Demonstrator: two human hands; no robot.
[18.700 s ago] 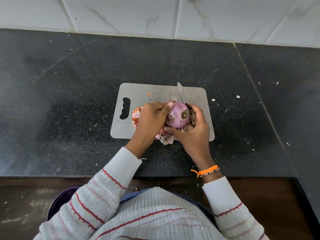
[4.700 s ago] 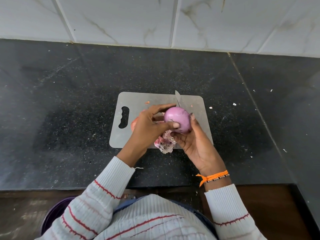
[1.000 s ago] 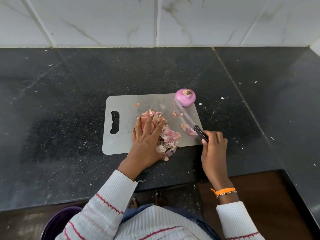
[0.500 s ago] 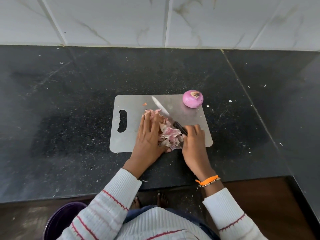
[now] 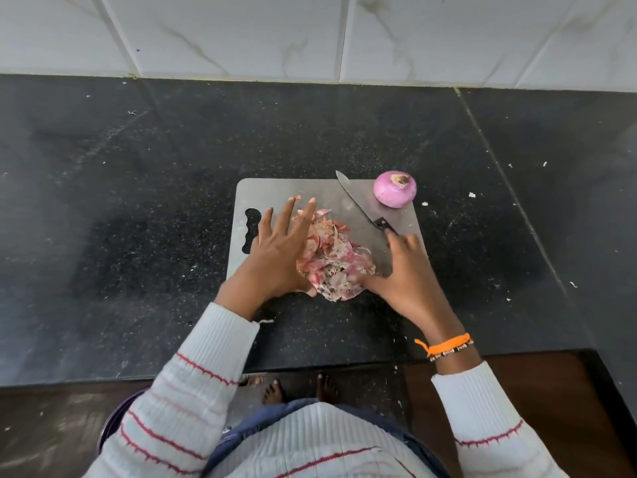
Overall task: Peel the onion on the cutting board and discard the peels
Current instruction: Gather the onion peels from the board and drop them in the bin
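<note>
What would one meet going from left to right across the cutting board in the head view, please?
Handle slot → left hand → pile of peels → right hand, with the knife above it → peeled onion at the cutting board's far right corner.
</note>
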